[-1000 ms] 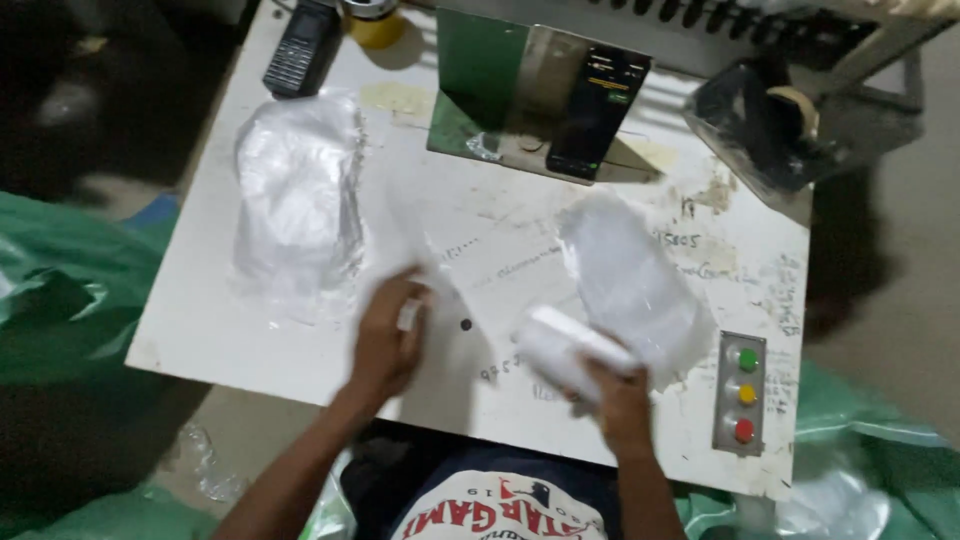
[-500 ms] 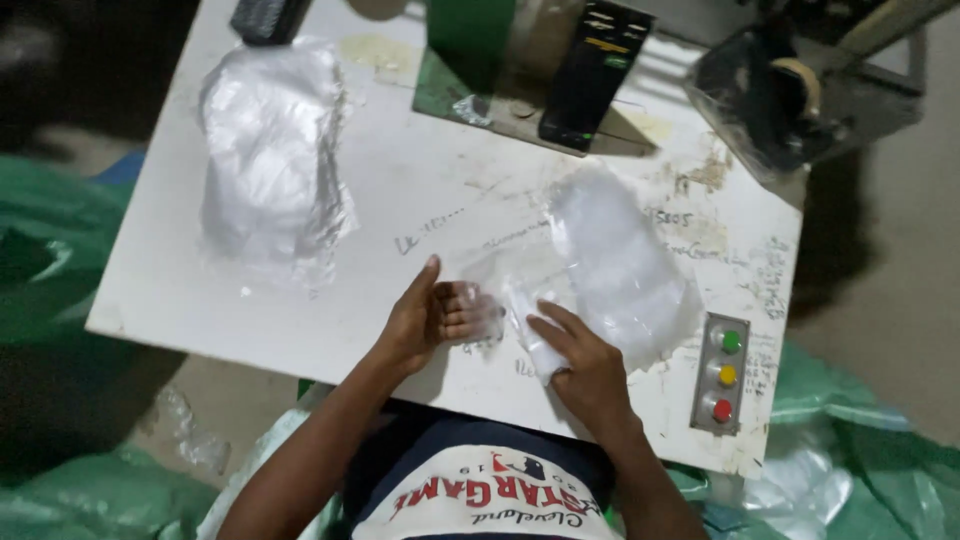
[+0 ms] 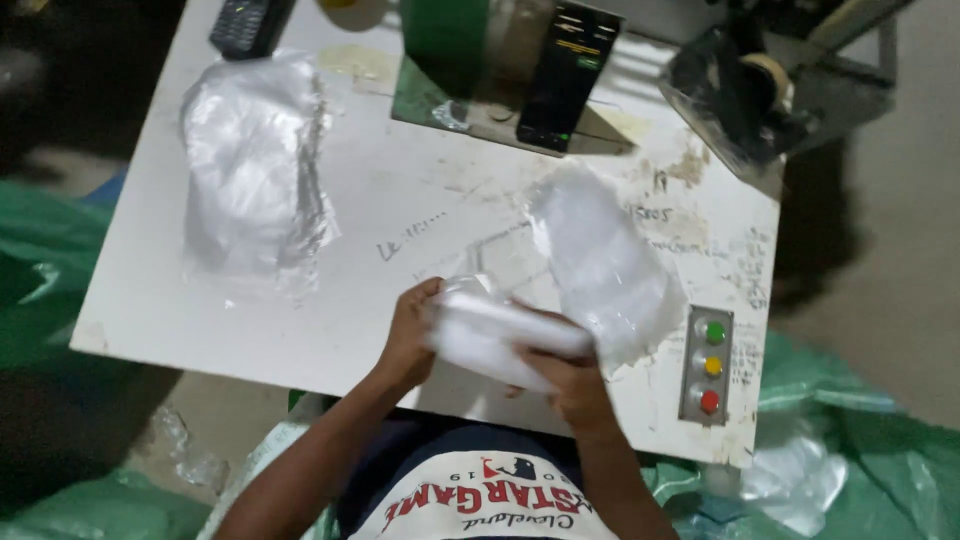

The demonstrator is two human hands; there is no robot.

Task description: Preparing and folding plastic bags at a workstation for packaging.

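Here, in the head view, both hands grip one white folded bundle (image 3: 500,340) above the near edge of the white table (image 3: 420,200): the left hand (image 3: 408,335) closes on its left end, the right hand (image 3: 570,380) clasps it from beneath. Just right lies a clear plastic bag (image 3: 605,265), beside a three-button panel (image 3: 708,365). A bag stack (image 3: 250,165) lies far left.

Left hand (image 3: 408,340) and right hand (image 3: 568,378) gripping white folded piece (image 3: 497,340), white table (image 3: 400,220)
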